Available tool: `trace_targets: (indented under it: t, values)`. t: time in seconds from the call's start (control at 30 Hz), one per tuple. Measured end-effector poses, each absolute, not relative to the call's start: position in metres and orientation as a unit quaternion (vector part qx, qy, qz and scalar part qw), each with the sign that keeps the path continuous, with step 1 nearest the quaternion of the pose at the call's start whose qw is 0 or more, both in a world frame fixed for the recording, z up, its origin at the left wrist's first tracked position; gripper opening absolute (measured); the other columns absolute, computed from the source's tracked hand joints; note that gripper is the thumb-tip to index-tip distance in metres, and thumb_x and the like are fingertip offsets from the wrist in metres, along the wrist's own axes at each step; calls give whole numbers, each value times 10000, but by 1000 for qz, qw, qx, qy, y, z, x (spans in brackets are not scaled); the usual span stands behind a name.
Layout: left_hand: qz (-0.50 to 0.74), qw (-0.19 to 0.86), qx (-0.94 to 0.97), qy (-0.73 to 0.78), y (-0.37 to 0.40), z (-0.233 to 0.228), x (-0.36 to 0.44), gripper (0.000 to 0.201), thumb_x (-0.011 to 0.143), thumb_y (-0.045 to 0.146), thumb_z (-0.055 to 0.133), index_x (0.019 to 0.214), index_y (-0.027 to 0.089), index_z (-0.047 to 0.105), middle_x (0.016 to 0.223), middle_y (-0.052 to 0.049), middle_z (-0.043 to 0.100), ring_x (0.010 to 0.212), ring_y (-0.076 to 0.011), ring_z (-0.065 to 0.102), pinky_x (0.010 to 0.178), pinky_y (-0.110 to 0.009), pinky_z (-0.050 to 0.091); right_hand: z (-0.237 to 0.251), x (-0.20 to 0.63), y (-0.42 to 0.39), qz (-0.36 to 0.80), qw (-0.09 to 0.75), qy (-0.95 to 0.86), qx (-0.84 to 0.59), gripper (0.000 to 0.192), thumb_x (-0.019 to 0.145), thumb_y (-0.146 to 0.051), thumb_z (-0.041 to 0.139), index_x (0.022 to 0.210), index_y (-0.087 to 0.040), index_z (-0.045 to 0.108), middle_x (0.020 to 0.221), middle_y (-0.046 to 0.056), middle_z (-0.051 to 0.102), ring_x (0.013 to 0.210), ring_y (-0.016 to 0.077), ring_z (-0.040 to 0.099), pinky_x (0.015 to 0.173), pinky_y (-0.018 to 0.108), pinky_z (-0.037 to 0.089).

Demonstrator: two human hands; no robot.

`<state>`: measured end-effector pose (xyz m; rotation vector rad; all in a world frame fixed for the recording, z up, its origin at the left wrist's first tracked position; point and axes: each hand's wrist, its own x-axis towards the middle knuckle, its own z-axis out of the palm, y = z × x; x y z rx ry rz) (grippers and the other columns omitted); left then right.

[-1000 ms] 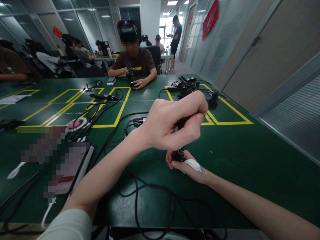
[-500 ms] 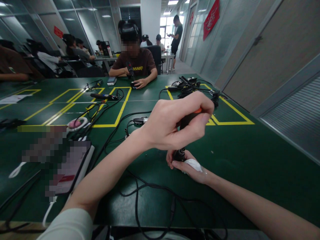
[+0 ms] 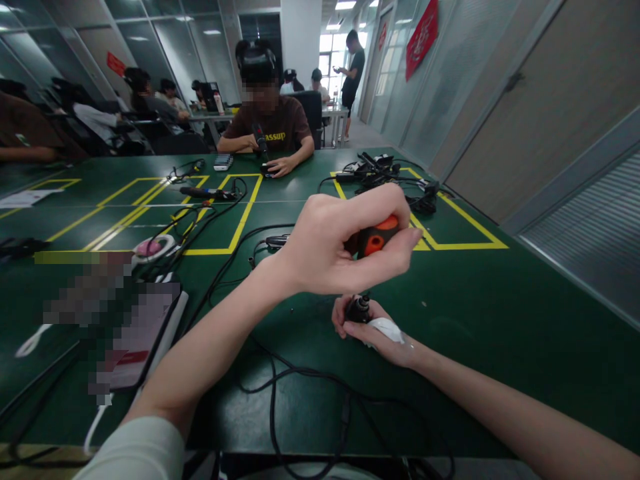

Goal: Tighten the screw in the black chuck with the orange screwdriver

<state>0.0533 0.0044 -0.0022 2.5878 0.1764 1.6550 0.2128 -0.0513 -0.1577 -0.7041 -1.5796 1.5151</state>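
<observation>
A: While the fingers (image 3: 373,207) of the left hand (image 3: 340,243) are wrapped tight around the orange and black handle of a screwdriver (image 3: 374,239), the tool stands almost upright, with its lower end over the small black part (image 3: 359,310).

B: And the right hand (image 3: 373,330)?

A: It lies on the green table (image 3: 500,320), near the middle of the scene. Its fingers are curled narrow around the black part and press it down, and a small white piece (image 3: 387,328) is under the palm. If the shaft touches the part, I cannot tell, because the left hand hides it.

B: Which step is this, in your opinion?

A: I think the screw is being turned, in the middle of the work. The next move needs a straight tool, a steady push down, and the right hand must keep the part from turning together.

B: What is around?

A: Black cables (image 3: 280,380) run on the near side. To the left there is a roll of tape (image 3: 150,248). At the far right lies a heap of chargers (image 3: 380,173), and at the far side of the table another person (image 3: 270,127) sits with a tool.
</observation>
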Motion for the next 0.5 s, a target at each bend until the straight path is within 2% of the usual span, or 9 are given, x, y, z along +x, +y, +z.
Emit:
trace_targets:
  t: [0.1, 0.17, 0.3, 0.37, 0.43, 0.5]
  values:
    - [529, 28, 847, 47, 5, -3, 53, 140, 972, 191, 543, 835, 192, 569, 682, 50, 626, 498, -37, 469, 564, -189, 460, -157, 213, -51, 605, 405, -625, -281, 442, 910, -628, 753, 870, -213, 604, 777, 1, 581, 693, 178, 519, 658, 318, 417]
    - [525, 28, 849, 42, 5, -3, 53, 109, 964, 158, 521, 932, 176, 624, 744, 35, 688, 500, -33, 486, 581, -183, 479, -157, 213, -51, 604, 405, -626, -281, 446, 907, -634, 753, 869, -215, 604, 770, -1, 577, 694, 179, 519, 661, 321, 415]
    - [517, 22, 853, 63, 5, -4, 54, 194, 965, 151, 537, 1100, 187, 672, 857, 20, 762, 490, -23, 501, 536, -184, 446, -157, 213, -51, 601, 409, -627, -281, 430, 909, -621, 751, 864, -220, 599, 767, 0, 578, 694, 182, 514, 662, 326, 417]
    - [527, 16, 848, 56, 6, -5, 55, 96, 990, 198, 562, 984, 196, 657, 797, 36, 731, 499, -24, 501, 528, -182, 432, -157, 213, -51, 601, 409, -627, -281, 424, 911, -614, 750, 864, -221, 597, 768, 2, 582, 695, 183, 515, 664, 326, 419]
    - [541, 14, 840, 44, 7, -5, 55, 186, 1009, 249, 573, 830, 198, 579, 680, 59, 633, 500, -28, 473, 532, -179, 427, -155, 213, -51, 600, 406, -629, -282, 430, 911, -618, 748, 857, -219, 598, 763, 1, 579, 692, 181, 510, 664, 325, 414]
    - [538, 24, 842, 38, 8, -4, 54, 258, 1022, 290, 547, 782, 204, 508, 635, 60, 543, 506, -40, 436, 529, -191, 416, -154, 213, -51, 597, 403, -633, -283, 445, 909, -632, 746, 845, -216, 599, 758, -3, 573, 688, 178, 503, 663, 324, 404]
